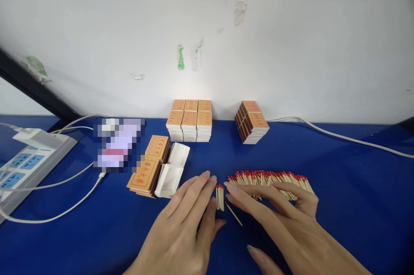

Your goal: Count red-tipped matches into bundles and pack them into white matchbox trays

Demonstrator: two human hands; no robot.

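Several red-tipped matches [220,197] lie side by side in a small row on the blue table, heads pointing away from me. My left hand [184,227] rests along the left side of this row, fingers stretched out and nothing held. One loose match [233,214] lies slanted just right of the row. My right hand [278,219] hovers over and beside it, fingers spread, thumb apart, the index fingertip near the match heads. Behind the right fingers spreads a long pile of matches [268,178], partly hidden by that hand.
Flattened orange matchbox sleeves [150,171] and white inner trays [170,178] sit left of my hands. Stacked matchboxes [190,121] and a smaller stack [252,121] stand by the wall. A blurred phone [121,143], white cable [64,219] and power strip [35,158] are at left.
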